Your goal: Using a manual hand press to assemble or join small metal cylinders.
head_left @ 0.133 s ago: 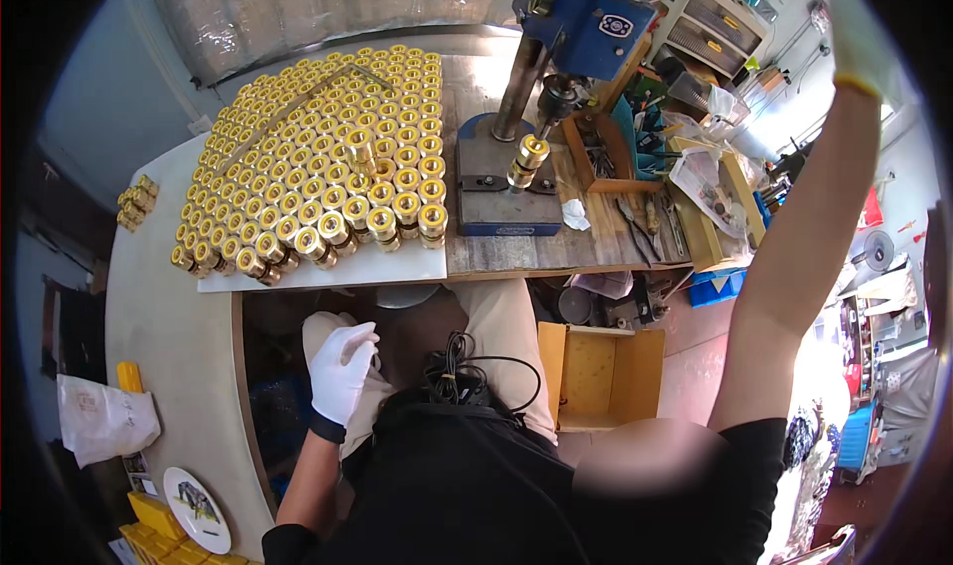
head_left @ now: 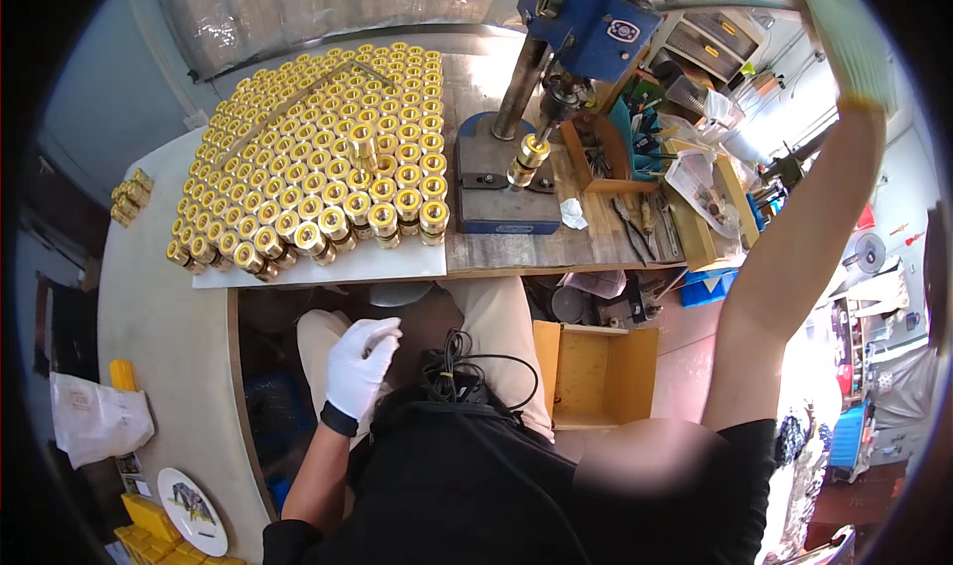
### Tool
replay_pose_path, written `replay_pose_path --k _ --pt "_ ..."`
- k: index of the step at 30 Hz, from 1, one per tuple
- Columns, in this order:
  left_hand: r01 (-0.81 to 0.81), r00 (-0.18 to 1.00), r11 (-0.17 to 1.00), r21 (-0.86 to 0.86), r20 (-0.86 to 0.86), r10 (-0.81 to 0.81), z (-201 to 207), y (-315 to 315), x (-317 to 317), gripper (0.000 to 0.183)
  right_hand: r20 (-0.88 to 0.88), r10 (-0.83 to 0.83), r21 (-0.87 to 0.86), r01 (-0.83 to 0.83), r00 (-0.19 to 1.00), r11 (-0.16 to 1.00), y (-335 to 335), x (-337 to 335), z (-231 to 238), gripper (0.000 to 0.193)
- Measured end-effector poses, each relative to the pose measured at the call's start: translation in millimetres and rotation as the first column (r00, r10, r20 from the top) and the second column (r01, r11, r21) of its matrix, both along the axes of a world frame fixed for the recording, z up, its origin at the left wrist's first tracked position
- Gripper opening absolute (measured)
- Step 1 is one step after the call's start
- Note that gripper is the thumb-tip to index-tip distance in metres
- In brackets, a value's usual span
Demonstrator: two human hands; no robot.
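Changed since the earlier frame: lower at upper right, with the lever (head_left: 730,6) tilted further down, the right hand (head_left: 846,54), white-gloved, meeting the lever's end; cannot tell how firmly closed, with fingers blurred and cut off. Shifted nearer the cable (head_left: 452,361) over the lap: the left hand (head_left: 362,366), also gloved, loosely curled, with a gap between thumb and fingers. Unchanged: the fitting (head_left: 528,158) on the press base, directly under the chuck (head_left: 561,98).

Counted, largest first: one table (head_left: 159,307), one blue press (head_left: 581,29), one wooden box (head_left: 601,366) below, one white bag (head_left: 94,421), one plate (head_left: 177,488), one bent strip (head_left: 288,111) laid across the rows, one pair of pliers (head_left: 630,229). Too many for a sure count: brass fittings (head_left: 382,217) standing in packed rows, with one raised fitting (head_left: 362,143) on top; far left, a small cluster (head_left: 129,200).

Behind, along the wall, plastic sheeting (head_left: 328,4). Tabletop grey at left, wood-grained around the press, with a white board (head_left: 417,260) under the rows. At right, a drawer cabinet (head_left: 710,39) and a fan (head_left: 869,254).
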State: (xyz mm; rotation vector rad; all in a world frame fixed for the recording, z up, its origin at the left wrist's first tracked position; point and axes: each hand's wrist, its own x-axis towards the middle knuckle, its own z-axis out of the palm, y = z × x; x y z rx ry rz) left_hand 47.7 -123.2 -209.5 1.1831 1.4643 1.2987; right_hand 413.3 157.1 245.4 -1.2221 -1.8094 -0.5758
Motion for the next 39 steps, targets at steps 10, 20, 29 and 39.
replay_pose_path --k 10,20,29,39 --pt "0.528 0.824 0.719 0.453 -0.477 -0.305 78.2 93.0 85.2 0.029 -0.151 -0.149 -0.619 0.024 0.977 0.785 -98.8 -6.3 -230.3 0.039" --pt "0.685 0.697 0.316 0.657 -0.716 -0.023 208.0 216.2 250.5 0.049 -0.916 0.216 -0.175 -0.820 0.338 0.544 -51.4 15.2 -281.7 0.061" --pt "0.596 0.802 0.195 0.779 -0.592 -0.081 169.3 207.3 236.3 0.043 0.042 -0.189 -0.518 0.183 0.981 0.835 -66.8 -45.2 -259.4 0.041" --pt "0.162 0.832 0.884 0.439 -0.543 0.117 45.2 42.2 -11.0 0.036 -0.302 0.183 0.175 -0.134 0.936 0.975 -64.4 37.4 -273.6 0.029"
